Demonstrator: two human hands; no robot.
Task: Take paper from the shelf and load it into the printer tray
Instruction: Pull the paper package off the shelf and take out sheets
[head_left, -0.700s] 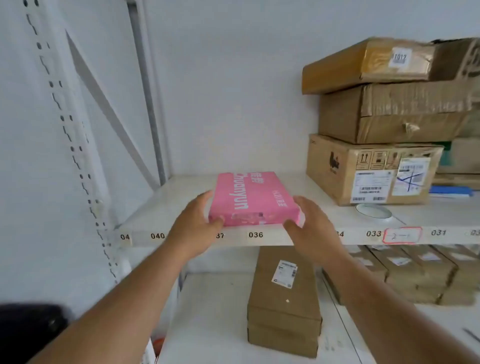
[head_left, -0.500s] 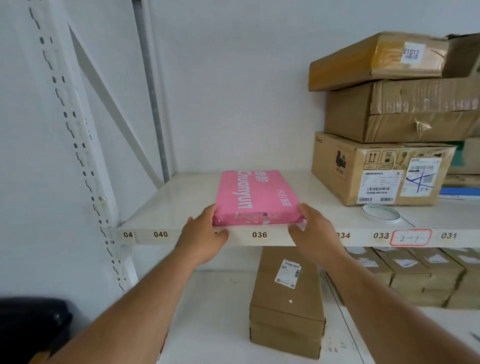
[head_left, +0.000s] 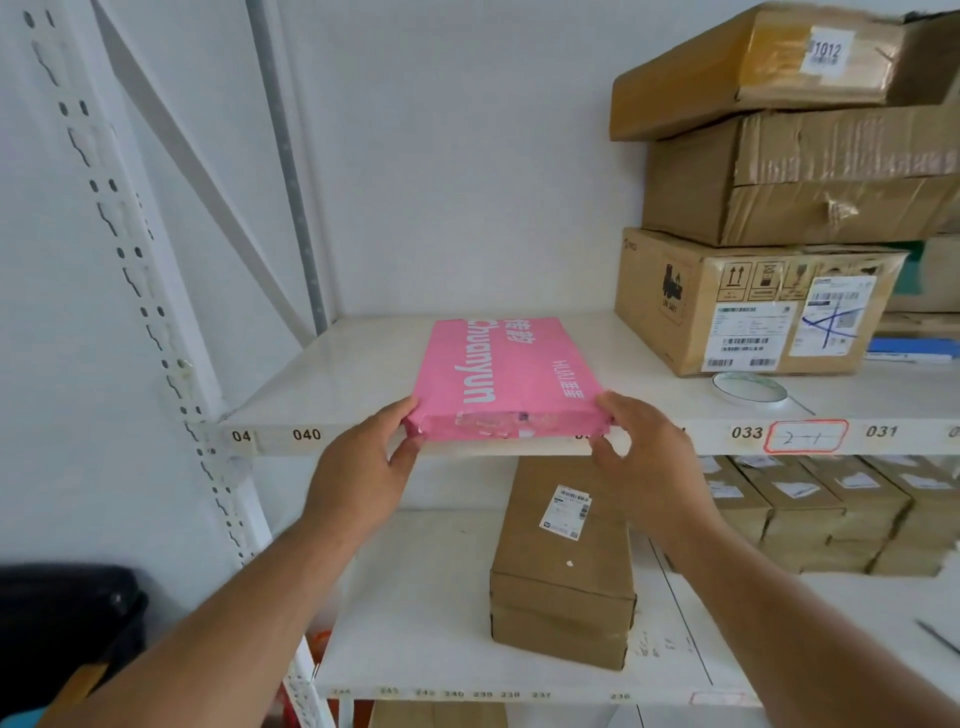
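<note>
A pink wrapped ream of paper (head_left: 501, 376) with white lettering lies on the white shelf (head_left: 332, 379), its near end sticking out a little over the shelf's front edge. My left hand (head_left: 363, 467) grips the ream's near left corner, thumb on top and fingers underneath. My right hand (head_left: 647, 460) grips the near right corner the same way. The printer and its tray are not in view.
Stacked cardboard boxes (head_left: 763, 301) fill the shelf's right side, with a roll of tape (head_left: 750, 389) in front of them. A long brown box (head_left: 563, 566) and several smaller boxes (head_left: 831, 509) sit on the lower shelf. A perforated upright (head_left: 140, 291) stands at left, a black object (head_left: 62, 623) below it.
Both hands slid from the ream's sides to its near corners and closed on them. The ream has come forward so that its end overhangs the shelf edge.
</note>
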